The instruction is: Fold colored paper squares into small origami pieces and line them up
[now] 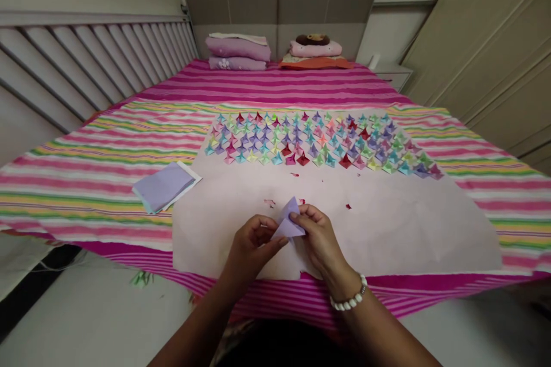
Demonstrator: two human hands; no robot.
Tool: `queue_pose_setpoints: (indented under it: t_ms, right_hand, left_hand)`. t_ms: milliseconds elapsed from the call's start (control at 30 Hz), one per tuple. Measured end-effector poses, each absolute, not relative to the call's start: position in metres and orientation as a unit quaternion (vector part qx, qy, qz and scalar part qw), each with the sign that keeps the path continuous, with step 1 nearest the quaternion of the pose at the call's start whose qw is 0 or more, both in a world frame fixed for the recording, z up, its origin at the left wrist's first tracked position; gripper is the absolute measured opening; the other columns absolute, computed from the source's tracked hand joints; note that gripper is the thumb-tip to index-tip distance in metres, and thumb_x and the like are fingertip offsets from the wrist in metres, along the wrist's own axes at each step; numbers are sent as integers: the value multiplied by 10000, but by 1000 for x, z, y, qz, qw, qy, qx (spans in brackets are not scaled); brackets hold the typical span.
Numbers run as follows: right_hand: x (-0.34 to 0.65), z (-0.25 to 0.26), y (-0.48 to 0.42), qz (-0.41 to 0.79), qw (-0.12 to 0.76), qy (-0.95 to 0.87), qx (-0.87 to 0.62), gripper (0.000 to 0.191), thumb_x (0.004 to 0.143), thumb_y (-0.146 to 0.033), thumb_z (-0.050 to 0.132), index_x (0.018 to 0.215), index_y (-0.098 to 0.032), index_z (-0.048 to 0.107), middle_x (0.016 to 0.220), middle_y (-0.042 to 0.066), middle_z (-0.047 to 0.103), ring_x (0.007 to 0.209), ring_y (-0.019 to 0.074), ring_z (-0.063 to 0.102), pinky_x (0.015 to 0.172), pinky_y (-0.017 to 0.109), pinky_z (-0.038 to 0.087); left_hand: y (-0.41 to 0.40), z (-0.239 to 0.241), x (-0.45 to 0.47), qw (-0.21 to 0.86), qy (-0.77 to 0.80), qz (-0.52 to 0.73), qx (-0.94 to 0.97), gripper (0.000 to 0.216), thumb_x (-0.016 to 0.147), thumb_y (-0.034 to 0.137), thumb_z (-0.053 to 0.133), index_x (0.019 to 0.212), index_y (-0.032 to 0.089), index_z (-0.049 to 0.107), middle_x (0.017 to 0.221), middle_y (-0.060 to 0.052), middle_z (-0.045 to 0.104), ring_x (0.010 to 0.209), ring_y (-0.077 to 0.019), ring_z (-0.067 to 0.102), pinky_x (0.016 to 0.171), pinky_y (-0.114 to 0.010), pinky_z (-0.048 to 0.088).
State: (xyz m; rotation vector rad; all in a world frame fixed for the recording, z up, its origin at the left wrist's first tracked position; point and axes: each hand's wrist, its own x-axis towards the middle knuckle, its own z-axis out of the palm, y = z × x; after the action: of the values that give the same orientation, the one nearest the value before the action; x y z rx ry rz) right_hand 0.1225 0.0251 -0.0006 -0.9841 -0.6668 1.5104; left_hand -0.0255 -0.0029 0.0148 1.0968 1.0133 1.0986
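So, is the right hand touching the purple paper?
Touching. The head view shows the right hand pinching the purple paper at its right edge, with no gap; the left hand grips its lower left corner.

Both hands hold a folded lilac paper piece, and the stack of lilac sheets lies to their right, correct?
No: in the head view the stack of flat lilac paper sheets lies to their left. The left hand and right hand do hold the folded lilac paper piece.

Both forearms reach forward, left hand and right hand close together, fingers pinched shut.
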Motion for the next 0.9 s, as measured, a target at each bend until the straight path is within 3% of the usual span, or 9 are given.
queue_pose_setpoints:
  t_ms: [200,467,600,767,900]
  right_hand:
    - [122,0,23,649,571,-295,-408,142,634,-259,762,676,-186,648,579,-35,608,525,109,494,547,248,370]
    - [122,-2,24,632,571,-310,-422,164,642,-296,754,694,-189,640,609,-26,615,529,119,500,539,251,379]
    - [122,-5,25,615,576,-319,-434,163,655,-309,743,714,-192,647,626,-21,619,542,124,506,543,253,383]
    - [121,-5,24,610,567,-337,-438,168,668,-313,737,732,-191,641,631,-20,621,543,123,508,540,249,375]
    - [120,-5,23,608,559,-353,-439,177,668,-324,731,730,-188,636,609,-24,605,523,115,483,524,243,353]
  left_hand:
    - [-4,15,-23,661,430,483,382,269,709,324,756,873,165,614,907,-17,693,769,-121,644,765,-270,507]
    - [-3,14,-14,708,422,473,311,267,668,301,794,782,141,613,765,-16,700,757,-116,649,769,-260,508]
    - [-1,16,-10,722,424,471,277,385,607,291,832,891,146,616,783,-35,720,771,-135,673,737,-250,503]
    - [2,10,-10,709,439,469,292,354,611,326,816,841,136,625,733,-27,701,693,-121,648,686,-241,479]
    - [4,2,-10,620,489,472,393,260,687,346,738,784,139,614,631,13,614,602,-98,559,607,-230,435]
